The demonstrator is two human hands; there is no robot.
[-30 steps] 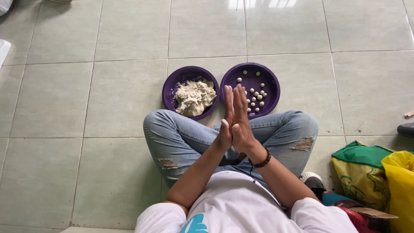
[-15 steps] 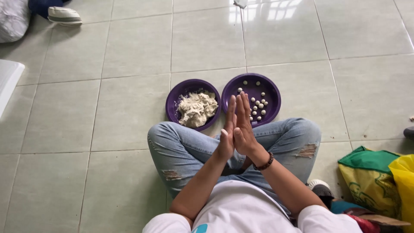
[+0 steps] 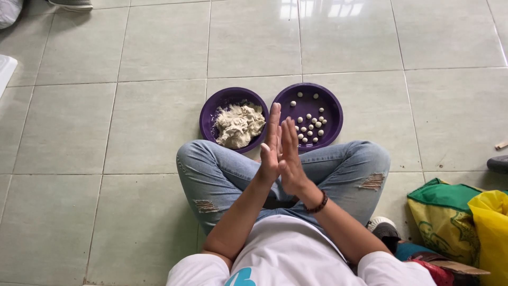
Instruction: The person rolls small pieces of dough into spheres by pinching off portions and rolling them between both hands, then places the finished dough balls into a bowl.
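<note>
Palms [image 3: 280, 151] pressed flat above dough [image 3: 239, 125]

There is one view only, from a camera on the person's head. It looks almost straight down over the white shirt [image 3: 286, 259] and crossed legs [image 3: 222, 175] to the tiled floor [image 3: 106, 132]. The hands [image 3: 280, 151] sit near the middle of the frame, fairly close below the lens. Two purple bowls [image 3: 211, 114] lie just beyond the knees, in the upper middle. The far floor fills the top edge; bags [image 3: 455, 222] crowd the lower right corner.
</note>
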